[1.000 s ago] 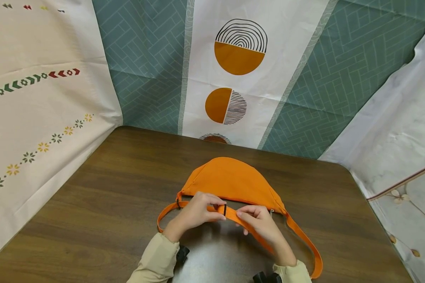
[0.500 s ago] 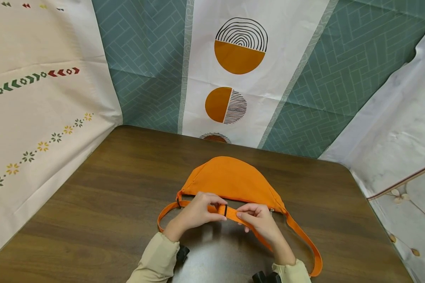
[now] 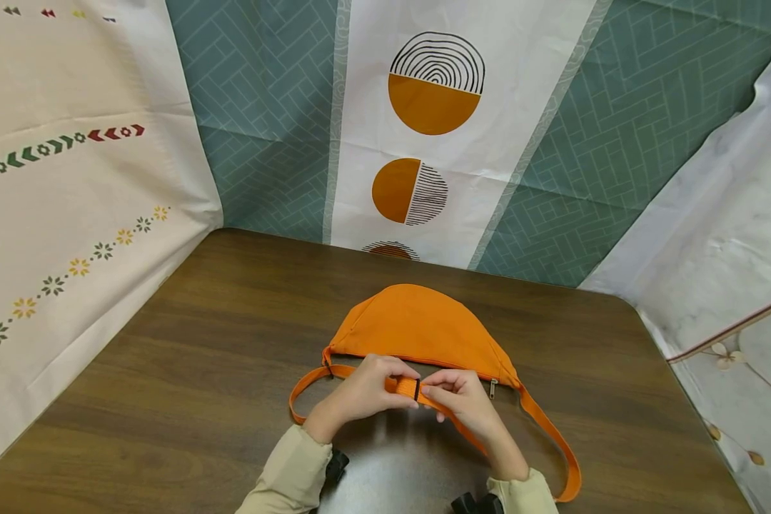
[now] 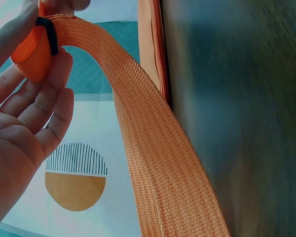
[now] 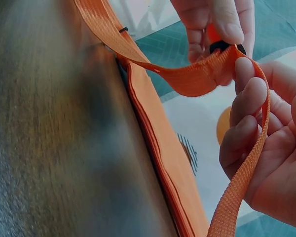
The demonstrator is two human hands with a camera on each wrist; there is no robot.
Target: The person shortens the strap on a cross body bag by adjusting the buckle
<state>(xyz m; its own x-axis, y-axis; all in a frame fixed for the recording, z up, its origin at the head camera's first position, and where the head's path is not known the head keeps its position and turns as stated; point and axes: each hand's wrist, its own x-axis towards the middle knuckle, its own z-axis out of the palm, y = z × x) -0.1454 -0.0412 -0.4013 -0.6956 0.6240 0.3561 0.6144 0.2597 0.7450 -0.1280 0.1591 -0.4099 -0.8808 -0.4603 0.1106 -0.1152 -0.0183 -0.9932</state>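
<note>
An orange waist bag [image 3: 417, 321] lies on the table, its curved edge toward the back wall. Its orange strap [image 3: 560, 446] loops round on both sides toward the front. My left hand [image 3: 366, 389] pinches the strap by a black strap slider [image 3: 417, 389], where the webbing folds into a loop [image 4: 32, 57] seen in the left wrist view. Close on the slider's right, my right hand [image 3: 465, 400] pinches the strap between thumb and fingers. In the right wrist view, webbing runs down across the palm of that hand. Fingers partly hide the slider there.
A brown wooden table [image 3: 186, 385] carries the bag. Patterned cloth [image 3: 270, 128] hangs behind it, with white cloths at the left [image 3: 83, 235] and right [image 3: 713, 271]. A metal zipper pull [image 3: 492, 388] hangs at the bag's right front edge.
Both hands have drawn slightly closer together. The left hand and the slider have shifted a little right; the right hand has moved slightly left along with the strap.
</note>
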